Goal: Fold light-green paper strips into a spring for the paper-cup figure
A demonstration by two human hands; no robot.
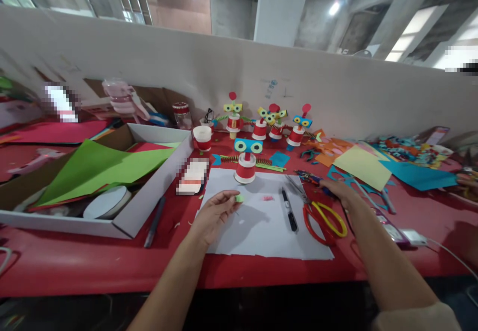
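Note:
My left hand (214, 210) rests on the white sheet (261, 226) and pinches a small folded green paper spring (239, 198) between its fingertips. A pink paper spring (267, 198) lies loose on the sheet to its right. My right hand (338, 190) reaches to the sheet's right edge, closed over something dark near the red and yellow scissors (323, 217); what it holds is hidden. A black marker (289, 209) lies between the hands. A red paper-cup figure (245, 164) with blue eyes stands upside down at the sheet's far edge.
Several finished cup figures (276, 124) stand against the white partition. An open cardboard box (149, 191) with green and red paper sits left. Coloured paper scraps (373, 164) cover the right side. A white charger (413, 237) and cable lie at the right front.

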